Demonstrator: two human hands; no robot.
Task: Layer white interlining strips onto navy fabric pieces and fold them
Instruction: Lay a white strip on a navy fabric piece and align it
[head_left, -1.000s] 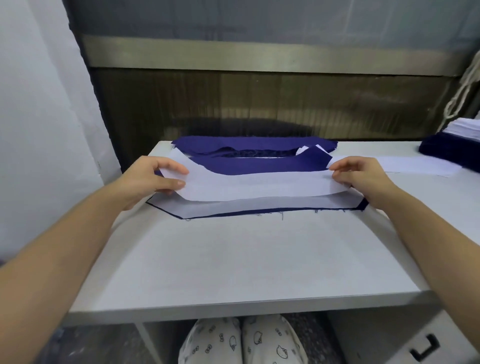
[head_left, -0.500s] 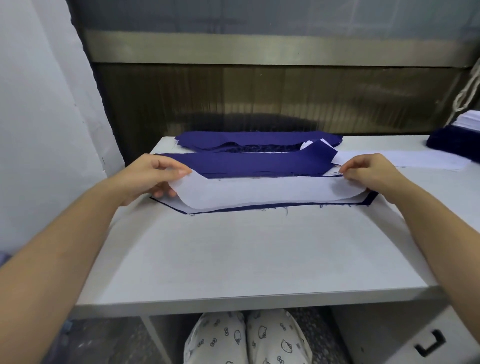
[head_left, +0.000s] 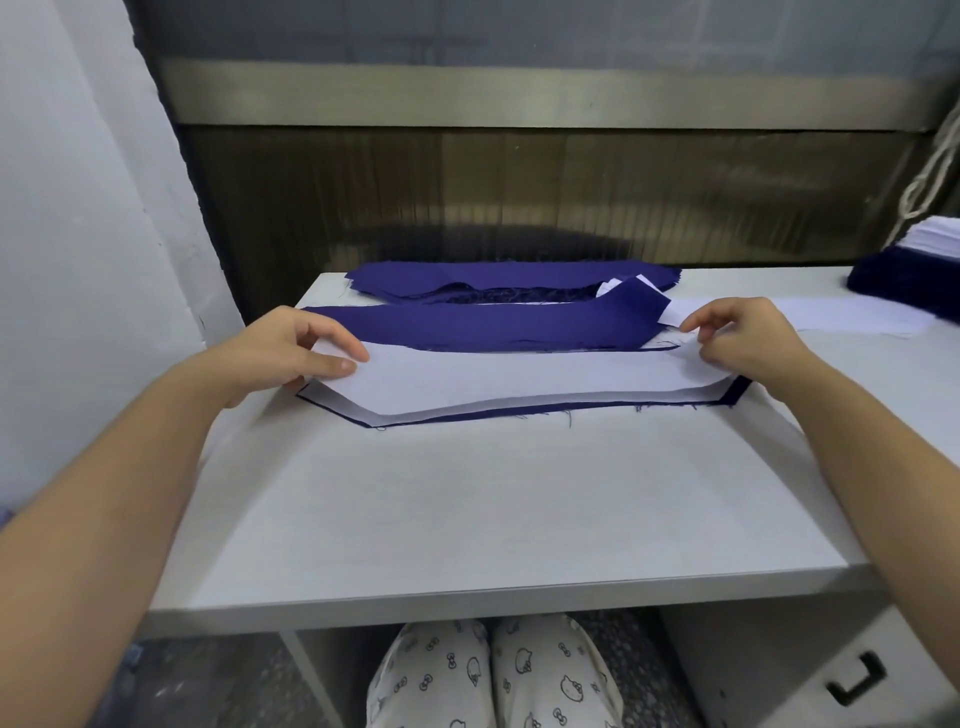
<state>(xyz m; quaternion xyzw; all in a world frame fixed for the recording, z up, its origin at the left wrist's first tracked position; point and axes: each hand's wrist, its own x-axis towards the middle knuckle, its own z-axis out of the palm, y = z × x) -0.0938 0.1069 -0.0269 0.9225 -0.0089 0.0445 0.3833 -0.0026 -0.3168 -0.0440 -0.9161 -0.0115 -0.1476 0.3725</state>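
Both the left hand (head_left: 291, 348) and right hand (head_left: 743, 338) pinch the ends of a white strip (head_left: 519, 379) lying over a navy piece (head_left: 733, 396) on the table (head_left: 493, 509). Layering seems nearly done, folding not yet. Behind lies a folded piece (head_left: 493, 325); a stack (head_left: 909, 270) waits far right.

Both bare forearms reach in from the lower corners of the frame and converge toward its middle. The left hand (head_left: 291, 353), left of centre, lies knuckles up, thumb stretched rightward on top of the white interlining strip (head_left: 519, 374), fingers curled at its left end, pinching it. The right hand (head_left: 748, 340), right of centre, arches with knuckles up, its bent fingertips pinching the strip's right end. Both wrists look straight; the hands sit level, well apart.
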